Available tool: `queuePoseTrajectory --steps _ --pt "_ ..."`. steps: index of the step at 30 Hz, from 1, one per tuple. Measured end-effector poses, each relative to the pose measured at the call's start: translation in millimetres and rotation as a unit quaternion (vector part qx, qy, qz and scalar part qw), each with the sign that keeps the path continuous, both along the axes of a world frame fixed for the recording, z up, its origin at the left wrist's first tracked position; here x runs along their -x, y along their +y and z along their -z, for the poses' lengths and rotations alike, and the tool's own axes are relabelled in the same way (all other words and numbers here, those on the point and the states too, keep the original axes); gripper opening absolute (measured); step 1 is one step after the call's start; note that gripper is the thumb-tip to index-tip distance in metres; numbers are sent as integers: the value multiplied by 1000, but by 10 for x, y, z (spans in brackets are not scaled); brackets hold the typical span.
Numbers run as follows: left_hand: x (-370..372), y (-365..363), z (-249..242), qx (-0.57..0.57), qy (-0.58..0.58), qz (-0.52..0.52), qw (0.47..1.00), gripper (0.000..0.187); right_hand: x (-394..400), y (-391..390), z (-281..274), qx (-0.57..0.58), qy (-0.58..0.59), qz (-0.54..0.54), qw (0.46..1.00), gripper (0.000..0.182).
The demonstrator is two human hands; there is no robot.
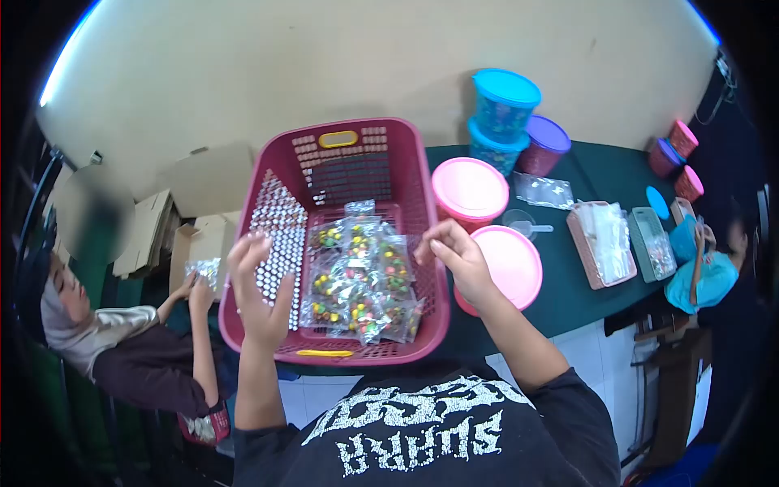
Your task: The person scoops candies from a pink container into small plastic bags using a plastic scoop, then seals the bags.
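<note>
A maroon plastic basket point(430, 268) with yellow handle grips stands in front of me. Clear packets of colourful small sweets or beads point(361, 276) are heaped inside it. Over the basket's left side, my left hand point(261, 296) is raised with thumb and fingers apart, holding nothing. My right hand point(458, 258) hovers at the right rim, its fingers loosely bent and apart with nothing visible in them. Just beyond that hand is a tub with a pink lid point(511, 272), which the forearm partly overlaps.
More lidded tubs, pink point(471, 188), blue point(505, 97) and purple point(548, 138), stand on the green table. To the right are bins of plastic bags point(602, 243) and packets point(649, 235). One person point(154, 357) handles a packet at left; another point(706, 268) sits far right.
</note>
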State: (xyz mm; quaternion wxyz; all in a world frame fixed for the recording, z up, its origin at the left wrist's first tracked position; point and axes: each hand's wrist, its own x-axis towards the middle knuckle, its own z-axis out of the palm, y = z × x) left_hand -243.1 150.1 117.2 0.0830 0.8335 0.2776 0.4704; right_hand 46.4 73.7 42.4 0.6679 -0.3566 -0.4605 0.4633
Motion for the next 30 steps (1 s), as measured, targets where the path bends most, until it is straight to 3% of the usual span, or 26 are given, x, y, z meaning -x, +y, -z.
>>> queuePoseTrajectory --steps 1,3,5,9,13,17,19,21,23,24,26,30 --pt "-32 -171 -1 -3 -13 26 1000 45 -165 -168 38 2 -35 9 999 11" --pt "-250 -568 103 79 -155 169 970 36 -478 -463 193 11 -50 92 994 8" --pt "-534 -860 161 162 -195 279 926 31 -846 -701 442 19 -18 179 983 7" --pt "-1232 -1227 347 282 -186 390 856 28 -1683 -1132 932 78 -9 322 943 8" --pt "-1867 -1326 413 268 -92 390 877 28 -2606 -1481 1285 140 -18 395 908 9" --pt "-2647 -1568 629 432 -175 346 814 27 -3573 -1876 1609 175 -107 465 861 6" --pt "-3075 -1580 849 465 -128 342 807 26 -4006 -2127 1740 206 -215 518 802 5" --pt "-3533 -1639 1054 517 -80 323 789 25 -4308 -2369 1816 235 -213 549 773 6" --pt "-4007 -1721 1262 589 -88 350 723 24 -4508 -2603 1793 299 -260 545 739 10" --pt "-4237 -1741 1400 595 -63 362 715 23 -4600 -2683 1800 304 -259 548 735 10" --pt "-4675 -1794 1666 593 7 361 720 25 -4796 -2827 1869 377 -377 520 667 16" --pt "-5631 -1997 2001 525 160 335 766 26 -5144 -2977 2054 390 -487 481 616 36"
